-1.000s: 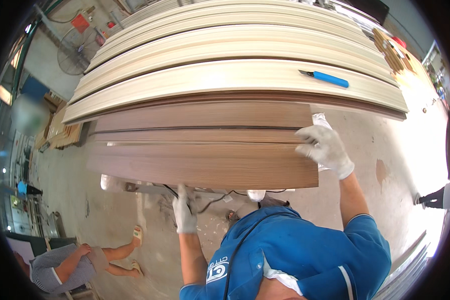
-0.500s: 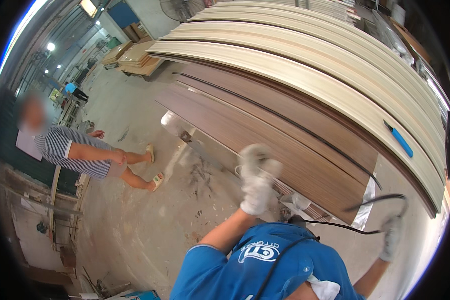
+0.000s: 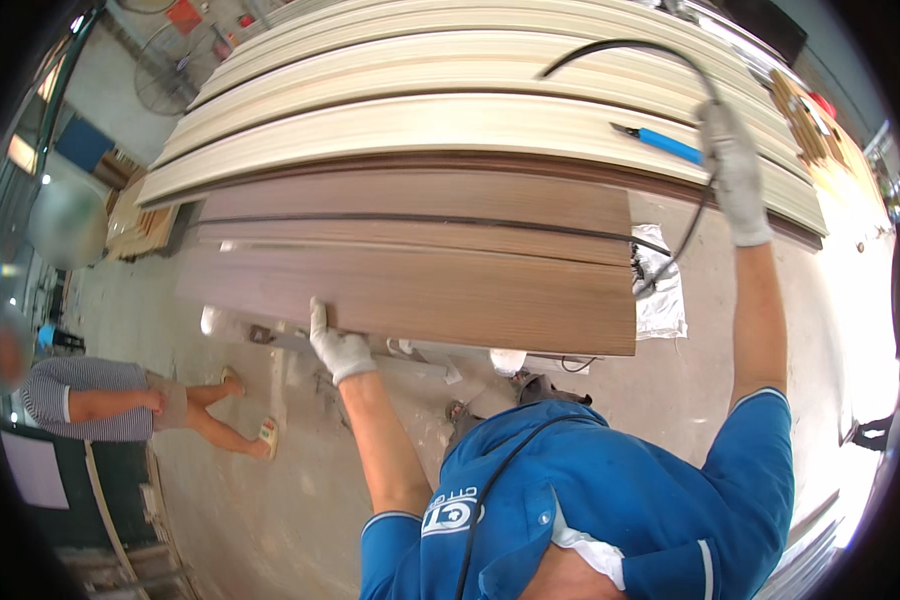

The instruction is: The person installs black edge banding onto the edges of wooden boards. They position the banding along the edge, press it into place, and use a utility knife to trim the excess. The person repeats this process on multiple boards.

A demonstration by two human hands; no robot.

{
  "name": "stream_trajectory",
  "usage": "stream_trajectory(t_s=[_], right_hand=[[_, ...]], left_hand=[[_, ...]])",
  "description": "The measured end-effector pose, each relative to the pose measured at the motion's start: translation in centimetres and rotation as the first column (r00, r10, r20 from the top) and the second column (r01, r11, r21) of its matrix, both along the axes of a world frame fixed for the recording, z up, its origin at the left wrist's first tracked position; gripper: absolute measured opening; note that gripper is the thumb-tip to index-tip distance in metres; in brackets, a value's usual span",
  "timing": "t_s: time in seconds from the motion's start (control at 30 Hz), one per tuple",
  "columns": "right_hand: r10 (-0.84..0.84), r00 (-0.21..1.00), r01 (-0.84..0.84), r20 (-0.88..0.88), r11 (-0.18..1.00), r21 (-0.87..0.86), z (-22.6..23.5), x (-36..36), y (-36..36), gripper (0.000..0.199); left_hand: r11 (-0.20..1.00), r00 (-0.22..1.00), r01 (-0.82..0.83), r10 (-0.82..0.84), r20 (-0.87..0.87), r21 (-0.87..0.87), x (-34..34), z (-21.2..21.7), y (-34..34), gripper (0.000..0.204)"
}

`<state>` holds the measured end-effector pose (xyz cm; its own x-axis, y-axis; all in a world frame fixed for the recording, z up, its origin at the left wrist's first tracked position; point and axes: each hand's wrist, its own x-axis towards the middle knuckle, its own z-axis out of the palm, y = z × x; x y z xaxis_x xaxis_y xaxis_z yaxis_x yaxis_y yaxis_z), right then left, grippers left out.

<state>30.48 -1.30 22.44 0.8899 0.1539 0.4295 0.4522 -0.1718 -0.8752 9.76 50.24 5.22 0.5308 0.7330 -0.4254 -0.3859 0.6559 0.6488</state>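
Note:
My right hand (image 3: 732, 175), in a white glove, is raised over the right end of the cream boards and closed around a long black flexible strip (image 3: 660, 45). One free end of it arches left above the boards; the other part hangs toward the brown panel's right end. Beside that hand, partly behind it, a blue utility knife (image 3: 668, 145) lies on a cream board. My gloved left hand (image 3: 342, 352) grips the near edge of the brown wood-grain panel (image 3: 450, 295), one digit on top and the other fingers hidden. Another black strip (image 3: 410, 222) runs lengthwise along the brown surface.
Long cream boards (image 3: 370, 120) are stacked beyond the brown panel. White plastic wrapping (image 3: 662, 315) hangs at the panel's right end. At the left, a person in a striped top (image 3: 100, 400) stands on the concrete floor. A fan (image 3: 165, 75) stands at the far left.
My view has turned right. My right hand has lifted the black strip from low at the right to above the boards. My left hand has moved left onto the panel's near edge.

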Motion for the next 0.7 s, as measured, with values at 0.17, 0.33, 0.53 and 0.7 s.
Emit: stream_trajectory(t_s=[0.17, 0.33, 0.53, 0.7], right_hand=[[-0.280, 0.955, 0.296, 0.100, 0.860, -0.415, -3.0, -2.8, 5.5, 0.035], [-0.449, 0.889, 0.242, -0.095, 0.635, -0.734, -11.3, -5.5, 3.6, 0.052], [-0.001, 0.739, 0.063, -0.674, 0.996, 0.067, -15.7, -3.4, 3.7, 0.027], [-0.068, 0.755, 0.105, -0.653, 0.994, 0.018, -16.0, -2.6, 4.3, 0.030]], left_hand=[[0.998, 0.998, 0.055, -0.055, -0.007, 0.031, -0.7, 0.6, -0.4, 0.051], [0.998, 0.990, 0.058, -0.056, -0.131, 0.011, -1.1, 1.4, -0.5, 0.056], [0.997, 0.994, 0.078, -0.078, -0.074, -0.009, -1.4, 0.8, -0.1, 0.055], [0.994, 0.990, 0.107, -0.106, -0.091, 0.008, -1.5, -0.6, 0.5, 0.055]])
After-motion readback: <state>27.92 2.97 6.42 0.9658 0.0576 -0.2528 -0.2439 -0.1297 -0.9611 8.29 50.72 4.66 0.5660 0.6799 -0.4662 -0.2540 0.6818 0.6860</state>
